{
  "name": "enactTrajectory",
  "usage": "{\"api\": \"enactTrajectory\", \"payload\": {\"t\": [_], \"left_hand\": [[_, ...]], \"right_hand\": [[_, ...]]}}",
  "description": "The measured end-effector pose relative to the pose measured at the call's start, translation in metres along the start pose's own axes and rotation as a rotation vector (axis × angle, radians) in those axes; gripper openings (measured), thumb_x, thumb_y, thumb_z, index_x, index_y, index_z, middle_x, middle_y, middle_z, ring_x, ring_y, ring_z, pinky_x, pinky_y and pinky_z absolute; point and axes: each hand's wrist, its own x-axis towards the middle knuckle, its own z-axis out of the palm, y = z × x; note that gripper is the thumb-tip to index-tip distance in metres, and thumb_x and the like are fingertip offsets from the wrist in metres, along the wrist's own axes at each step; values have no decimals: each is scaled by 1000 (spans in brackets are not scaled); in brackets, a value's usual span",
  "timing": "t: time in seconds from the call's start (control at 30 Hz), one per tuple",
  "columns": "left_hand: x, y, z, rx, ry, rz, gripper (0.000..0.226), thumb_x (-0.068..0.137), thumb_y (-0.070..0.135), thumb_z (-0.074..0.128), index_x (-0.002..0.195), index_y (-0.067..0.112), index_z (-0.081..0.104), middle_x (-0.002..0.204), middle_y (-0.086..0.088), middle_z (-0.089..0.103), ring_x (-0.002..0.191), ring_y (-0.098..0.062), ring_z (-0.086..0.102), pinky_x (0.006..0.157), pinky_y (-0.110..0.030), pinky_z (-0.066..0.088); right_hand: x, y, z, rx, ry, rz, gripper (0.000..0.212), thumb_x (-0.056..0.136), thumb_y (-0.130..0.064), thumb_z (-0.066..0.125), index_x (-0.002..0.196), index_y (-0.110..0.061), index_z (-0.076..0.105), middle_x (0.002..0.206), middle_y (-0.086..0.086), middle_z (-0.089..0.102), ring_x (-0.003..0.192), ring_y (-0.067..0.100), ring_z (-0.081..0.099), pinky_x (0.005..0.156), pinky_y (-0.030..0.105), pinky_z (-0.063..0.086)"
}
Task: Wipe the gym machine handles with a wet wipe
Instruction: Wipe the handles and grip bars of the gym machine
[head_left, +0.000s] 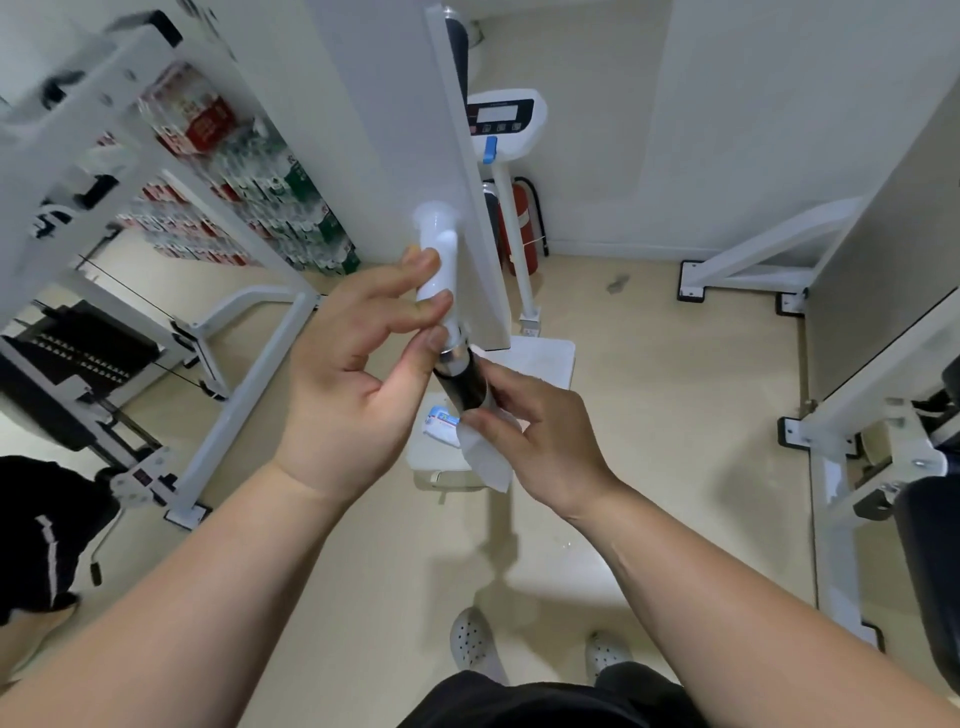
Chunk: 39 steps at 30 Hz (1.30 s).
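Both hands work the black handle grip (464, 387): the right hand (540, 441) pinches the wet wipe (485, 457) around its lower end, the left hand (358, 374) loosely open steadying the white bar (439, 270), so the dangling wipe could slip off.

Pale walls (753, 130) meet a beige floor (675, 415). A red fire extinguisher (522, 223) stands beside a standing scale (501, 122); packed bottles (249, 182) fill the left corner.

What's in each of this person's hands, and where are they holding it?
Right hand wraps a white wet wipe around the black handle. Left hand only fingers the white bar above.
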Motion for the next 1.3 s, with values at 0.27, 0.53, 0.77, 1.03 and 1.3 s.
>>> {"api": "enactTrajectory", "payload": {"t": [0.27, 0.53, 0.77, 1.03, 1.3], "left_hand": [[0, 4, -2, 36, -10, 1, 17, 93, 0, 64, 107, 9, 65, 121, -15, 62, 126, -38, 60, 109, -50, 46], [1, 7, 0, 62, -9, -3, 15, 93, 2, 64, 106, 10, 64, 119, -12, 62, 126, -37, 60, 106, -56, 47], [-1, 4, -5, 72, 8, -2, 16, 92, 1, 64, 107, 9, 65, 120, -13, 62, 126, -37, 60, 106, -55, 47], [0, 5, -5, 82, 10, -17, 19, 92, -3, 65, 107, 10, 65, 120, -11, 63, 126, -34, 61, 106, -53, 48], [2, 6, -2, 23, 25, -14, 23, 90, -3, 67, 106, 13, 67, 121, -2, 63, 126, -28, 62, 108, -43, 48]], "right_hand": [[5, -15, 0, -51, 31, -148, 34, 90, -25, 70, 124, -24, 70, 109, -20, 64, 109, 1, 60, 95, 20, 48], [-10, 17, 11, -38, 81, 4, 37, 91, -22, 73, 127, -30, 69, 110, -20, 69, 107, -9, 57, 91, 13, 40], [6, -19, 14, 59, 119, -160, 35, 87, -6, 75, 119, -21, 73, 100, -15, 71, 98, -5, 61, 86, 11, 45], [-6, 24, 16, -17, 37, 40, 31, 88, -23, 76, 117, -32, 72, 97, -16, 71, 100, 9, 63, 88, 27, 49], [4, -16, 18, 108, 166, -98, 37, 86, -6, 76, 115, -29, 74, 92, -17, 71, 94, 0, 65, 81, 9, 45]]}}
